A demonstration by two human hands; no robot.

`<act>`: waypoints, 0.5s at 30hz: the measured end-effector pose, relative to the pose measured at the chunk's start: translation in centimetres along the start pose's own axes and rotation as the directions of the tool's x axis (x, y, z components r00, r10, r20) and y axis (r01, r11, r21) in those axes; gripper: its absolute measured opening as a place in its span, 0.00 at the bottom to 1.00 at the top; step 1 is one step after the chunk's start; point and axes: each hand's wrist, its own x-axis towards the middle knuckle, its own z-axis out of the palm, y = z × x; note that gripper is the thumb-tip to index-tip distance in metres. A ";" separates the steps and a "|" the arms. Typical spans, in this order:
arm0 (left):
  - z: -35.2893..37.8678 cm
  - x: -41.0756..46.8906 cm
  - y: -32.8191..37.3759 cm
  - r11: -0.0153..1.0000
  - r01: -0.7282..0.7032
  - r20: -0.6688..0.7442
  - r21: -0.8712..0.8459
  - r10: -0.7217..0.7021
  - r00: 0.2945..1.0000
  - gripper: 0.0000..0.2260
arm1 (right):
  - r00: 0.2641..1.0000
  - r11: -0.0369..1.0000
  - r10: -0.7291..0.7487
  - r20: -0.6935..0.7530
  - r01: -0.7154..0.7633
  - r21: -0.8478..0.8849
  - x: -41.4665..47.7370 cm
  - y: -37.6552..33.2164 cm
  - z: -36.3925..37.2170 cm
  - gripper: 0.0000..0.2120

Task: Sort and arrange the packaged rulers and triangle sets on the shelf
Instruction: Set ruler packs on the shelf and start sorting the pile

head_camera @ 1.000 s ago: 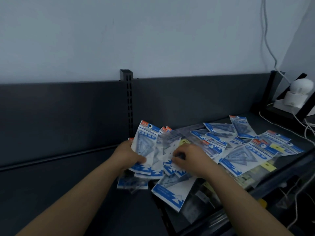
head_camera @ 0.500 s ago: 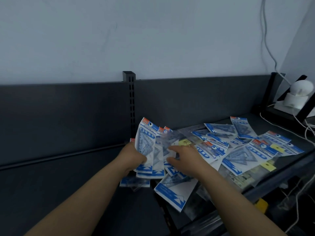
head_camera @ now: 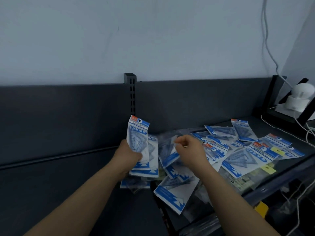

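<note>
My left hand (head_camera: 127, 155) grips a small upright stack of blue-and-white triangle set packets (head_camera: 138, 137) near the shelf's back panel. My right hand (head_camera: 191, 150) is lifted just right of it with curled fingers, pinching a blurred clear packet (head_camera: 167, 155) above the pile. Several more packets (head_camera: 238, 157) lie scattered flat over the right part of the dark shelf (head_camera: 68, 184). One packet (head_camera: 172, 193) hangs over the front edge, and another (head_camera: 134, 183) lies flat under my left hand.
A slotted upright post (head_camera: 130, 92) splits the dark back panel. At the far right, a white camera (head_camera: 300, 96) stands on a black stand, with white cables (head_camera: 306, 133) trailing over the shelf edge. Yellow price tags (head_camera: 277, 150) lie among the packets.
My left hand has raised its stack more upright. My right hand has come up off the pile, lifting a packet with it.
</note>
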 end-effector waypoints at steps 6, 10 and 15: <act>-0.2 -2.1 0.6 0.979 0.078 0.107 -0.190 -0.058 0.993 0.11 | 0.999 0.982 0.010 0.035 -0.017 0.188 -1.2 -1.1 0.4 0.07; -0.4 -3.2 0.7 0.945 0.083 0.151 -0.317 -0.037 0.988 0.13 | 0.995 0.978 -0.018 0.098 -0.003 0.210 -1.8 -1.5 1.1 0.07; -1.2 -3.8 -0.2 0.953 -0.027 0.028 -0.303 0.037 0.999 0.18 | 0.991 0.975 -0.037 0.128 0.007 0.224 -2.5 -2.0 2.3 0.08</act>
